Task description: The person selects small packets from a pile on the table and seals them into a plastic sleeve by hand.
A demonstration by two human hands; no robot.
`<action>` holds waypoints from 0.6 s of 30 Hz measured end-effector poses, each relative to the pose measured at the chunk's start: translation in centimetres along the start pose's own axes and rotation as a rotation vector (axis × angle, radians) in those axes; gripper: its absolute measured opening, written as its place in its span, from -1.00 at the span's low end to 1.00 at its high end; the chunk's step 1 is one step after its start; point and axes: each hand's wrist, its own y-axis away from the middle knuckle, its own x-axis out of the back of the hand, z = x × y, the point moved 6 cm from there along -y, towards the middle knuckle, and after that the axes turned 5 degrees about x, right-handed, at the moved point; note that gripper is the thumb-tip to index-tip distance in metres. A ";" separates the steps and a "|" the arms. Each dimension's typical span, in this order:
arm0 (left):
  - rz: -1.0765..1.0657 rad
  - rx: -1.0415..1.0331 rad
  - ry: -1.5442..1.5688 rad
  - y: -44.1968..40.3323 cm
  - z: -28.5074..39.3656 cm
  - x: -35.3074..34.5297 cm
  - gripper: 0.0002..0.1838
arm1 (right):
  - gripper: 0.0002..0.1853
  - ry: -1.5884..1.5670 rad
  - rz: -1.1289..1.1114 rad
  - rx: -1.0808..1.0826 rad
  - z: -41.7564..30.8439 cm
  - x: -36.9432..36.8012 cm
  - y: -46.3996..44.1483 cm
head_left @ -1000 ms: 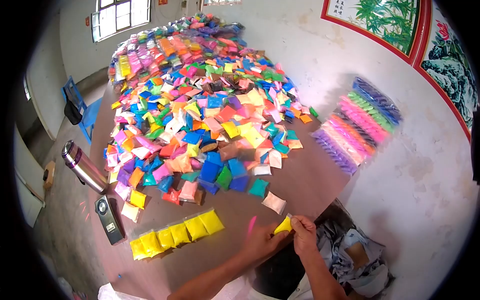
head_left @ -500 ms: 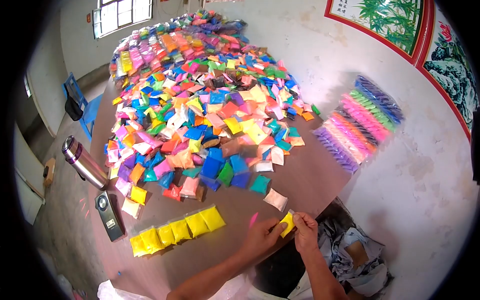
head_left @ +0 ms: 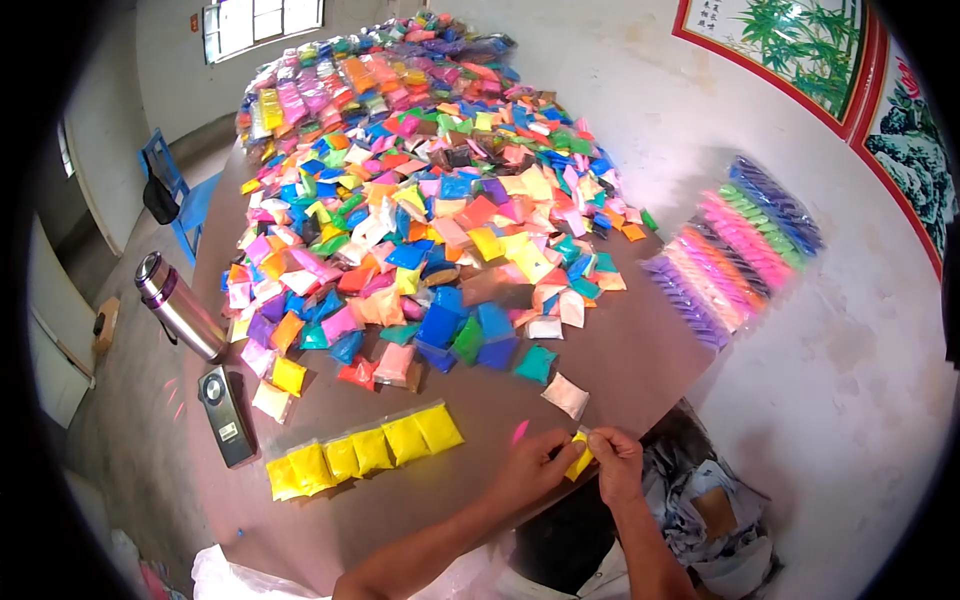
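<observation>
Between my two hands is a small yellow packet (head_left: 579, 460), held up over the table's front edge. My left hand (head_left: 532, 466) pinches its left side with the thumb on top. On the other side, my right hand (head_left: 616, 464) grips the packet near its upper right edge; the fingers partly cover it. A row of yellow packets (head_left: 370, 451) lies on the table to the left of my hands, the packets side by side and slightly overlapping. Just beyond my hands rests a pale pink packet (head_left: 567, 396), with a teal packet (head_left: 536, 364) behind it.
A large heap of coloured packets (head_left: 420, 240) covers much of the brown table (head_left: 640, 350). A steel thermos (head_left: 181, 308) and a black device (head_left: 227, 416) stand along the left edge. Bundled packets (head_left: 735, 250) lean by the right wall. A blue chair (head_left: 190, 205) stands behind.
The camera view has shifted slightly, moving the scene right in the picture. The yellow packet in my hands looks narrower and more tilted, and my right fingers have closed in over it.
</observation>
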 end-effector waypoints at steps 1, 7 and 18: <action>-0.001 -0.007 -0.006 0.0 -0.2 -0.1 -0.63 | -0.90 -0.002 -0.011 -0.006 -0.1 -0.2 0.0; 0.026 0.033 0.165 0.4 1.8 0.2 -0.64 | -0.91 -0.065 -0.032 0.008 -0.3 -0.4 -0.2; -0.020 -0.025 0.145 -0.1 -0.2 -0.4 -0.72 | -0.92 -0.031 -0.033 0.022 0.4 0.2 -0.2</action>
